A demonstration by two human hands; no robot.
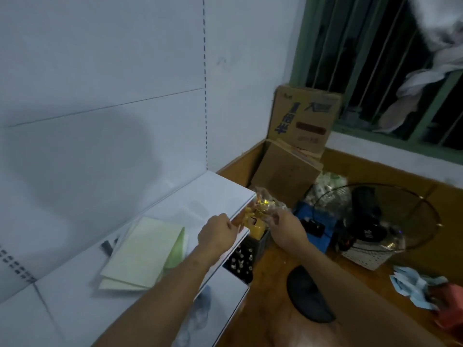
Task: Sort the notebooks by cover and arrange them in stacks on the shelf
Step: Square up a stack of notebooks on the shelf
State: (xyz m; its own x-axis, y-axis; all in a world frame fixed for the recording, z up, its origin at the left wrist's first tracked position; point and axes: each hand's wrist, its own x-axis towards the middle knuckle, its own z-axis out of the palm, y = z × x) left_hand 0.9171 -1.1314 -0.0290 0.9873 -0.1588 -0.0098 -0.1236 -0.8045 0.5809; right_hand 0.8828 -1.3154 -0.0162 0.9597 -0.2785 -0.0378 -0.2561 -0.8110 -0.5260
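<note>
A loose stack of pale green notebooks [142, 254] lies flat on the white shelf [200, 196], with a brighter green cover [178, 249] sticking out on its right side. Right of the stack, at the shelf's front edge, my left hand [218, 231] curls its fingers on the left end of a clear plastic pack with yellow contents [260, 209]. My right hand [285, 226] pinches the pack's right end. The pack hangs between both hands, just off the shelf corner.
A lower white shelf board [225, 289] sits under my left forearm. On the wooden desk [270, 271] are cardboard boxes [300, 121], a black crate [240, 261], a fan guard [375, 216], a black pad [308, 294] and crumpled blue and red paper [421, 289]. A barred window is at upper right.
</note>
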